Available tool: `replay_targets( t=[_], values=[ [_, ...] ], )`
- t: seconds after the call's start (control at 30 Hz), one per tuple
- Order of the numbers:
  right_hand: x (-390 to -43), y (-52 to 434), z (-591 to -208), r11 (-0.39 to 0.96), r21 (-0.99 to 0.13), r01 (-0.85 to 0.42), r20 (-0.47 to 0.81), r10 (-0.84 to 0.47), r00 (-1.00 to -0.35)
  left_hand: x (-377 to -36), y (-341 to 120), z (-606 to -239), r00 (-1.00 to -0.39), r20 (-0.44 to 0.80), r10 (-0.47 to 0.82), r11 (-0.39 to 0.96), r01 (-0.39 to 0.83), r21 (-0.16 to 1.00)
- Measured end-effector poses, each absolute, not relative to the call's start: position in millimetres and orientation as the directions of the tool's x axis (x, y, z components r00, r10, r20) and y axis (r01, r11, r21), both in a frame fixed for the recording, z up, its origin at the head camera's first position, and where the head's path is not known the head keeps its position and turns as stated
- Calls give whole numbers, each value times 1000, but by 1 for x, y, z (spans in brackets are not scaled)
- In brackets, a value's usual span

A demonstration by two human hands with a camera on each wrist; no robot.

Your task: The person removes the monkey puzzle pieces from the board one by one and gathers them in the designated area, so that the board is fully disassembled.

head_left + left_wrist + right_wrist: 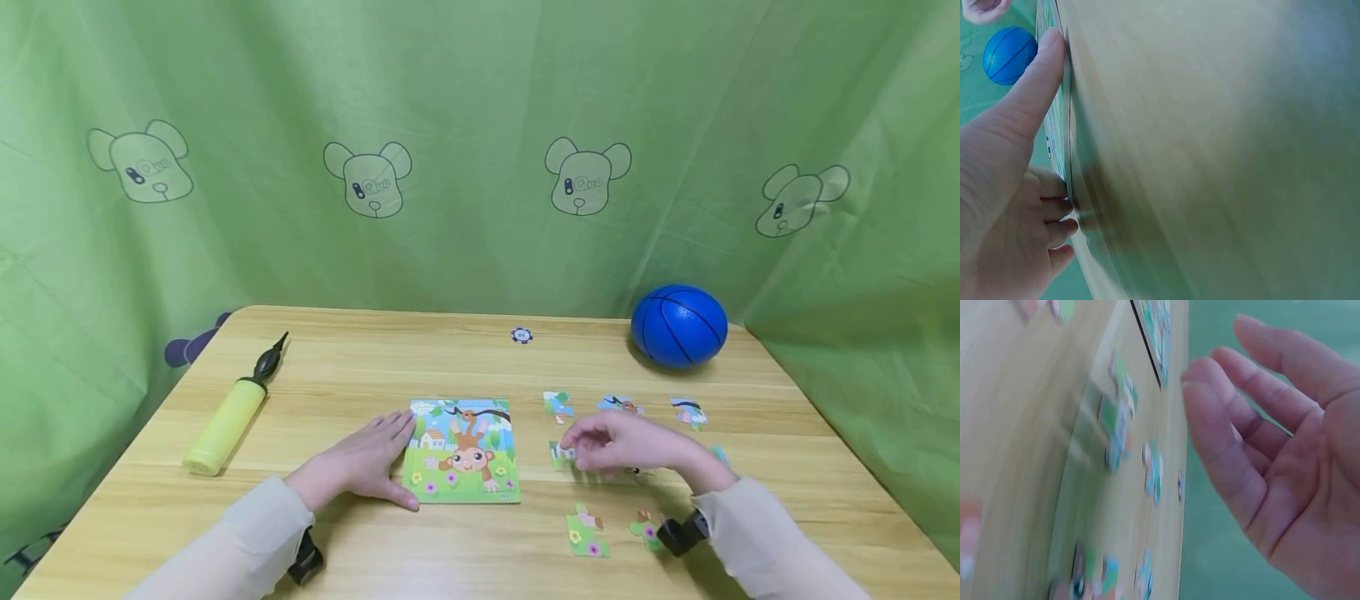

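A square puzzle board (467, 479) with a picture of a monkey hanging upside down lies flat near the middle of the table. My left hand (367, 460) rests along its left edge, thumb at the near corner and the other fingers reaching toward the far corner. In the right wrist view, my right hand (1285, 425) is above the table with loosely bent fingers and nothing between them. Under and around it lie several loose jigsaw pieces, among them a sky piece (556, 403), a branch piece (687, 412) and a flower piece (587, 537). The hand partly covers the middle row.
A blue ball (678, 326) sits at the back right of the table. Toward the left lies a yellow hand pump (228, 425) with a black nozzle. A small round marker (521, 335) is near the back edge, and a green curtain (480, 233) hangs behind.
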State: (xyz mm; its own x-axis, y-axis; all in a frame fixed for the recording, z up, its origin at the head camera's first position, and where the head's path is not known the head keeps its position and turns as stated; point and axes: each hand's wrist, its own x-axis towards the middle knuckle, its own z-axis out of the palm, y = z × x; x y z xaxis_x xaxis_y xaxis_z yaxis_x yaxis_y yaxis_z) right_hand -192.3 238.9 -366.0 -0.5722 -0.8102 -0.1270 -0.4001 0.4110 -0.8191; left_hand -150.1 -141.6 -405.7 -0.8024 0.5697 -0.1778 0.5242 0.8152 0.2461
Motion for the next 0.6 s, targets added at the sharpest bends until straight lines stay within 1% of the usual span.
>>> replay_targets(
  t=[0.17,0.23,0.4,0.6],
  values=[
    [-190,209,-363,438,-801,-409,-129,-792,-596,-150,-142,-405,-801,-176,572,813,527,247],
    [-190,198,-363,444,-789,-425,-125,-793,-596,-150,-142,-405,-801,-176,573,813,526,249],
    [-191,175,-366,430,-775,-463,-112,-814,-570,-150,-142,-405,-801,-180,571,814,524,251],
    [-190,155,-376,459,-753,-471,-127,-805,-580,-150,-142,-406,-804,-181,567,817,521,247]
  ],
)
